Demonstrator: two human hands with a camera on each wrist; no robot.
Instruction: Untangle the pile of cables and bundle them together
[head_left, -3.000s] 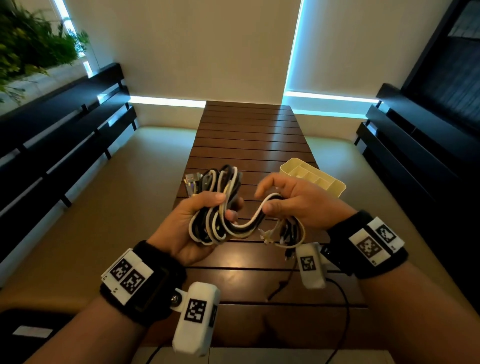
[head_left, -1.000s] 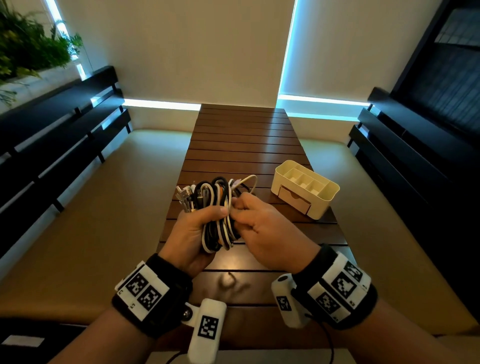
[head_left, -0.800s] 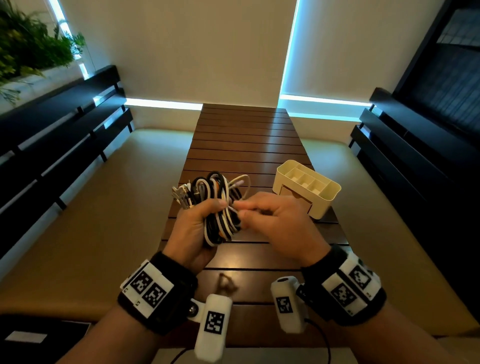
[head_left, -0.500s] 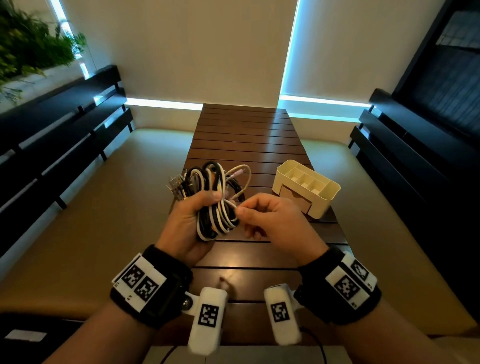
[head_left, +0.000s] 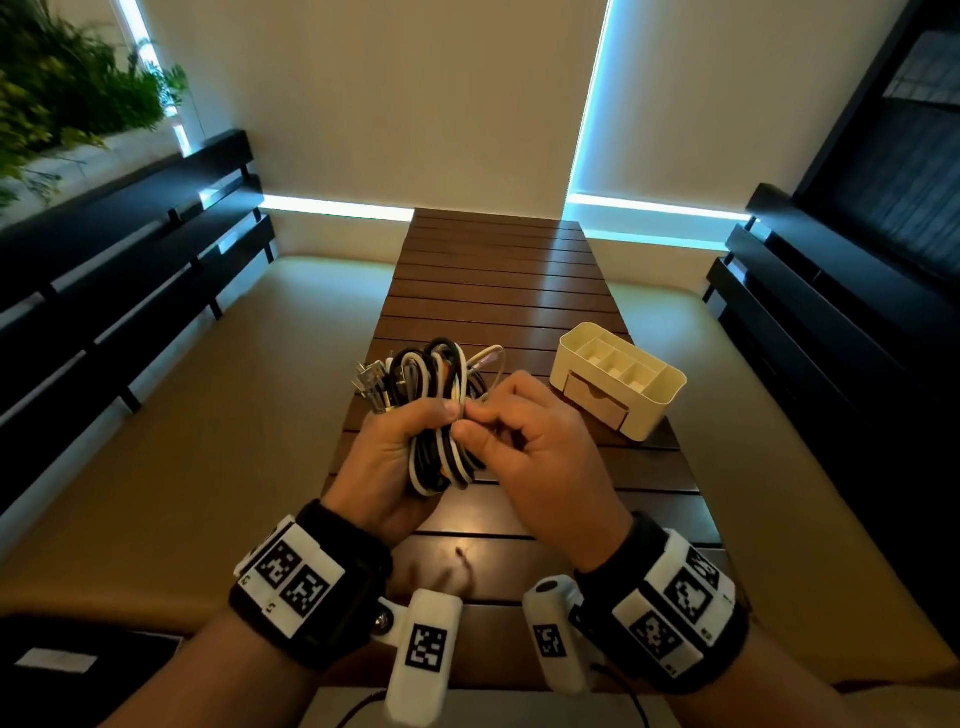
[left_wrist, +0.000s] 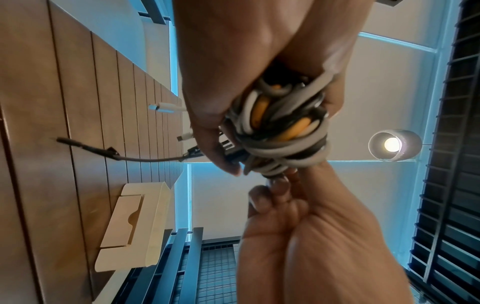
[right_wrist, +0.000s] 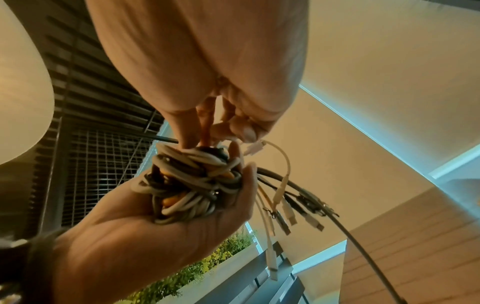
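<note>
We find the cable bundle (head_left: 441, 415) clenched in the left hand (head_left: 395, 457), held above the slatted table (head_left: 493, 280). The right hand (head_left: 540, 457), at 3 o'clock of the bundle, pinches a thin white cable end (head_left: 485, 364). We advise keeping the left fist tight, wrapping that end snugly, then tucking it under a loop. Organizer box (head_left: 618, 382) stands at 2 o'clock.

One cable bundle (head_left: 439, 415), one organizer box (head_left: 652, 410)
</note>
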